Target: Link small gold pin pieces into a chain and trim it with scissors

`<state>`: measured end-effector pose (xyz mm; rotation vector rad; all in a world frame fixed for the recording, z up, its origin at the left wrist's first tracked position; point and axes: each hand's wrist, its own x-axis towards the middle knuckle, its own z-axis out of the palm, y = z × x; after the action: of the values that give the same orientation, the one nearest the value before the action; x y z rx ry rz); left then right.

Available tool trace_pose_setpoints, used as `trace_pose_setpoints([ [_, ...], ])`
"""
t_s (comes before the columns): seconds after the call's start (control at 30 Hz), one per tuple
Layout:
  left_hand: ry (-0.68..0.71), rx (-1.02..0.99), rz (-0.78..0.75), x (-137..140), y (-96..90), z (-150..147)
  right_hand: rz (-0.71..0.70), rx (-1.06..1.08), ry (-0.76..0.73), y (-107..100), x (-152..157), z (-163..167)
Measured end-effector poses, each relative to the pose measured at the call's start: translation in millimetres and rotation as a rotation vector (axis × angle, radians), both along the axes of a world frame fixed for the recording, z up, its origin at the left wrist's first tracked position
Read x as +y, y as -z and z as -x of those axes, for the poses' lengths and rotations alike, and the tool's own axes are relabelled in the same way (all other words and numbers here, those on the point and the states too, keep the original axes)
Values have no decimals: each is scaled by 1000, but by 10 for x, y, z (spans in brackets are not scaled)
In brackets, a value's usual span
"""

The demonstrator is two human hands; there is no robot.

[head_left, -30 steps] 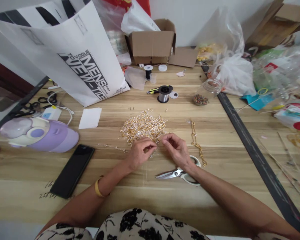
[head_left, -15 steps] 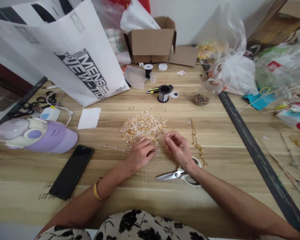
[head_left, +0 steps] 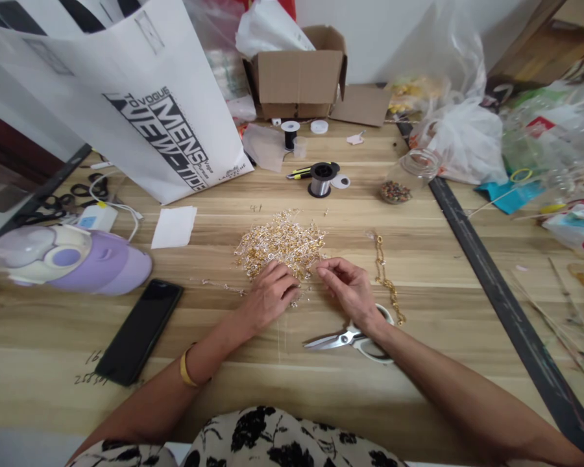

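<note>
The fingers (head_left: 329,263) of the right hand (head_left: 351,293) are drawn together at their tips, at the near right edge of a pile of small gold and silvery pieces (head_left: 278,240); whether anything fine lies between them is too small to tell. The left hand (head_left: 270,295) is knuckles up at the pile's near edge, its fingers curled down — what they grip, if anything, I cannot tell, since the hand hides it. The pile sits mid-surface, straight ahead of the person, probably so that both hands reach it easily. Scissors (head_left: 344,338) lie partly behind the right wrist, blades pointing left, likely left there to be close by. A gold chain (head_left: 387,283) is laid out right of the pile and apart from it, perhaps to avoid tangling, while a thin strand (head_left: 224,287) stretches left of the left hand. On the far side are a spool of wire (head_left: 320,181) and a clear jar (head_left: 401,185) — seemingly kept out of the hands' way.
</note>
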<state>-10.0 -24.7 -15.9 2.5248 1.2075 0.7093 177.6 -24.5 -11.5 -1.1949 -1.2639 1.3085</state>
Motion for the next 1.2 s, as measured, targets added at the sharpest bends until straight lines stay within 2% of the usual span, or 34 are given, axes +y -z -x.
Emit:
trace_pose_setpoints([
  [0.27, -10, 2, 2, 7, 16, 23, 13, 20, 14, 11, 3, 4],
  [0.5, 153, 6, -6, -35, -84, -29, 35, 8, 7, 12, 0, -1],
  [0.7, 222, 96, -47, -40, -52, -36, 38, 27, -2, 13, 5, -1],
  [1.0, 243, 136, -97, -62, -40, -53, 24, 18, -29, -20, 7, 4],
  [1.2, 237, 70, -87, -48, -55, -24, 27, 22, -31, -24, 6, 4],
])
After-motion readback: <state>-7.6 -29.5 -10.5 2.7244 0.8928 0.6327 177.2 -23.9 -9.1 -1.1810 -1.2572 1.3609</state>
